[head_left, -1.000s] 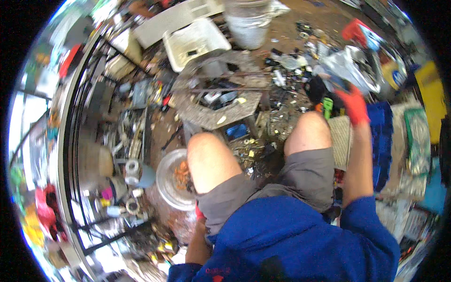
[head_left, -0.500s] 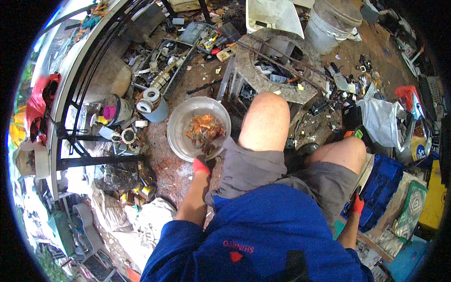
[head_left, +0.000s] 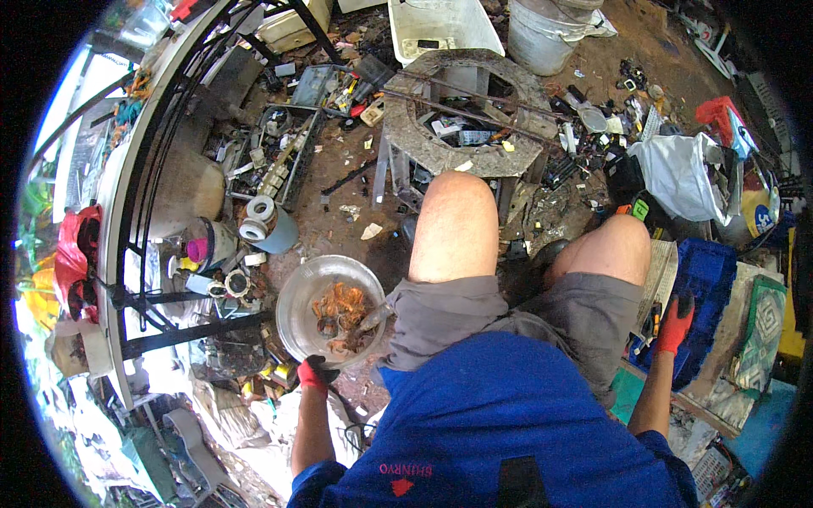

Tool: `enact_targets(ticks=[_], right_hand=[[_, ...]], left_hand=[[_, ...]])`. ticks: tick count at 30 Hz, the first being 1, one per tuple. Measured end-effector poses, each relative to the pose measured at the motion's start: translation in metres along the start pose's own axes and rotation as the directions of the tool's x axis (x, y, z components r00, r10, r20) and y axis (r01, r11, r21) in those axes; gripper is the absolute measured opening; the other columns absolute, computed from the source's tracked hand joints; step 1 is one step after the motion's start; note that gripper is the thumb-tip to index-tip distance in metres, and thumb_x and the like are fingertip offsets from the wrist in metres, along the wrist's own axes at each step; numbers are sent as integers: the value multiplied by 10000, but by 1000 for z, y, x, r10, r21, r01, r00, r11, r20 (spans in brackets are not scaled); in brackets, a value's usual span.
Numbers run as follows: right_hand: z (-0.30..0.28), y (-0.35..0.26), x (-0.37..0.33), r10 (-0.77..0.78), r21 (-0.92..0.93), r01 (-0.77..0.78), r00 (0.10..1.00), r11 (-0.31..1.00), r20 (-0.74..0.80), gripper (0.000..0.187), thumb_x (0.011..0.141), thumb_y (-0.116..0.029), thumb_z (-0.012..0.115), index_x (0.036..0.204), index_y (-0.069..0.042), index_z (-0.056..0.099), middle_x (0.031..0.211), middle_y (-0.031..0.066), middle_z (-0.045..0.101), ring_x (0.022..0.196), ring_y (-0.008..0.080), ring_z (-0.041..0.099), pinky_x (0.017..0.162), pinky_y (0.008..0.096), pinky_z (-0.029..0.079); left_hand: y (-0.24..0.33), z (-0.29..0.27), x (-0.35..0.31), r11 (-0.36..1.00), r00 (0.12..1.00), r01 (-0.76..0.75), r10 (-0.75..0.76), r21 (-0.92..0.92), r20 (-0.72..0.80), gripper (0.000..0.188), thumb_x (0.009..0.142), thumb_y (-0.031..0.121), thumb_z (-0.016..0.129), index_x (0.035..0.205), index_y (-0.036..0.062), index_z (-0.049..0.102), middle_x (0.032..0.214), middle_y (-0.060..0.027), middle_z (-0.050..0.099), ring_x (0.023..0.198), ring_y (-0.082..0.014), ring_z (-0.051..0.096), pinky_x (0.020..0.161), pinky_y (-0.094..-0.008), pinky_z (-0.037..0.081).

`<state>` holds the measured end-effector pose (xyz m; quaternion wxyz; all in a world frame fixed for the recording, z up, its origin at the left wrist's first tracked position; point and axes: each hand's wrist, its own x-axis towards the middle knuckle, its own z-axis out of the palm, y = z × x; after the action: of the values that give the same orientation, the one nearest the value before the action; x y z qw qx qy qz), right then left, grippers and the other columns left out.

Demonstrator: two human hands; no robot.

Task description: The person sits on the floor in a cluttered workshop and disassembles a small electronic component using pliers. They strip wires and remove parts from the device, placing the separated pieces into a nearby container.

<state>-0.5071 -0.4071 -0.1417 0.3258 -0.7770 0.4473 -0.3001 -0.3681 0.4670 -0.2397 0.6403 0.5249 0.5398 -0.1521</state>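
A round metal basin (head_left: pixel 290 309) stands on the ground beside my left knee. Rusty-orange and brown scrap (head_left: pixel 343 309) lies inside it, with a grey, flat-ended piece at its right side. My left hand (head_left: pixel 316 373), in a red and black glove, grips the basin's near rim. On the far right, my right hand (head_left: pixel 675 326), gloved the same way, rests at the edge of a blue plastic crate (head_left: pixel 707 284). Its fingers stretch forward and seem to hold nothing. Small orange and black items (head_left: pixel 652 322) lie just left of it.
An octagonal stone-like frame (head_left: pixel 402 127) with metal bars across it stands ahead of my knees. Trays of scrap parts (head_left: pixel 292 165) and a grey bucket (head_left: pixel 279 233) are at the left. Farther off are a white tub (head_left: pixel 449 30) and a large pail (head_left: pixel 542 42). A white bag (head_left: pixel 677 173) sits right.
The basin has shifted back toward me and to the left, with my left hand at its rim. My right hand has moved forward along the blue crate. The view has turned slightly.
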Motion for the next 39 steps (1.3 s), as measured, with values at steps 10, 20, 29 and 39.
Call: enact_targets(ticks=[10,20,29,39], right_hand=[[68,-68,-11,-185,80,172,962,982,199,448,945,-87,620,1376,-18,519,1323,119,599,1210,211,565,1048,348,424],[57,-116,-25,39,-32,-34,982,999,186,603,890,-181,669,1432,-29,456,1421,169,520,1317,274,492,1118,372,368],[103,-307,-88,-424,593,149,833,791,356,699,830,-349,676,1391,-9,437,1162,246,615,1032,408,629,901,461,512],[119,-425,-125,-614,731,54,586,681,529,1022,843,-592,604,1494,81,196,1422,387,343,1338,483,380,1117,484,340]], left_hand=[[2,-11,-46,369,903,-401,315,839,293,457,845,170,601,1203,-98,506,1204,-259,588,1124,-352,580,955,-494,488],[62,8,-93,669,909,-416,316,616,270,96,813,125,692,875,57,666,816,-59,677,777,-209,640,725,-360,523],[239,-5,-141,971,967,28,-86,238,239,591,859,302,577,1344,-27,498,1283,-246,576,1172,-387,552,1054,-501,400],[319,237,-440,352,665,-717,604,602,439,465,851,221,654,1206,-72,590,1140,-270,651,1002,-378,627,810,-400,562]])
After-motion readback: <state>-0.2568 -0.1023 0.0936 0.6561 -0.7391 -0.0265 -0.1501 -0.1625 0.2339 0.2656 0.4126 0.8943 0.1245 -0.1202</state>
